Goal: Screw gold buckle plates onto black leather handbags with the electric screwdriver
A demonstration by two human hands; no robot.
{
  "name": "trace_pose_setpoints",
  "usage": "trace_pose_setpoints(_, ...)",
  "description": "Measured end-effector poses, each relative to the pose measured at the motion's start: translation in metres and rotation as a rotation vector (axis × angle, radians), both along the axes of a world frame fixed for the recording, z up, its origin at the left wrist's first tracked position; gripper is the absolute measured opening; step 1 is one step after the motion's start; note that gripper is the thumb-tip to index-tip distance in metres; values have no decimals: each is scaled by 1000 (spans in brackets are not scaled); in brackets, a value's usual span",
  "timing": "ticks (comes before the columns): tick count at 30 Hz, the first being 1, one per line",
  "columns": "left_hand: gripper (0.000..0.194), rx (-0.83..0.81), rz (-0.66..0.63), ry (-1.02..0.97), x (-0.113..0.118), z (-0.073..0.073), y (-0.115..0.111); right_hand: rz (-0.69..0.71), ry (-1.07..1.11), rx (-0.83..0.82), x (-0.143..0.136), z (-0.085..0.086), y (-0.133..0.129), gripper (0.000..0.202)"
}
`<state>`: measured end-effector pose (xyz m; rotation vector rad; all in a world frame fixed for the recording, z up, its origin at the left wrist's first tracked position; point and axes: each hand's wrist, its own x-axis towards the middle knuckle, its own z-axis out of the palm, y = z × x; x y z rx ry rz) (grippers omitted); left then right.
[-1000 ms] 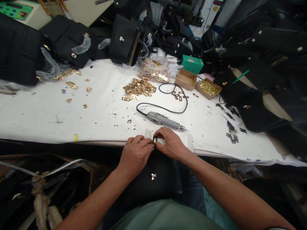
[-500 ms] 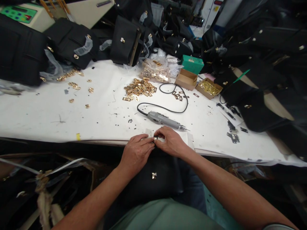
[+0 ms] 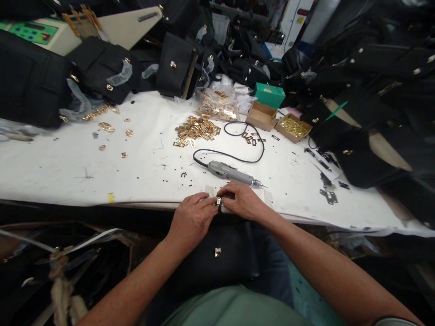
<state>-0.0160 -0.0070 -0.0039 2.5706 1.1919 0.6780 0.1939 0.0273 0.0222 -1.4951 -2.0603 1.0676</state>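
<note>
At the table's front edge, my left hand (image 3: pixel 195 213) and my right hand (image 3: pixel 240 199) meet around a small gold rectangular fitting (image 3: pixel 219 200) on a dark strap or tab. Fingers of both hands are closed on it from either side; the part beneath is hidden. Below them, across my lap, lies a black bag (image 3: pixel 234 251) with a gold clasp (image 3: pixel 217 251) on its face. Just beyond my hands a grey electric screwdriver (image 3: pixel 231 173) rests on the white table (image 3: pixel 68 167), its bit pointing right.
A pile of gold fittings (image 3: pixel 197 129) lies mid-table. Behind it are a plastic bag of fittings (image 3: pixel 219 104), an open cardboard box (image 3: pixel 261 116), a box of small brass pieces (image 3: pixel 294 128) and a green box (image 3: pixel 269 94). Black bags (image 3: pixel 176 63) crowd the back and sides.
The view has tilted slightly. My right fingers have shifted a little on the fitting, and more of its gold face shows; both hands stay at the table edge.
</note>
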Motion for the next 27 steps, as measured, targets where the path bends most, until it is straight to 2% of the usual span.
trace_pose_setpoints(5,16,20,-4,15,1,2,0,-11,-13,49,-5,-5,-2,12)
trace_pose_setpoints(9,15,22,-3,9,2,4,1,-19,-66,116,-4,-8,-4,15)
trace_pose_setpoints(12,15,28,-7,18,2,5,1,15,-10,44,1,-7,-2,25)
trace_pose_setpoints(14,15,28,-9,30,2,5,1,13,35,-25,2,-5,1,24)
trace_pose_setpoints(17,15,22,-15,55,2,7,2,-43,1,-47,-2,-4,6,10)
trace_pose_setpoints(22,14,43,-21,60,4,9,3,-161,-82,1,-9,-11,9,7)
trace_pose_setpoints(25,14,40,-24,53,4,10,3,-205,-36,9,-7,-14,9,25)
trace_pose_setpoints(27,14,31,-21,55,3,10,3,-219,-6,10,-5,-14,9,29)
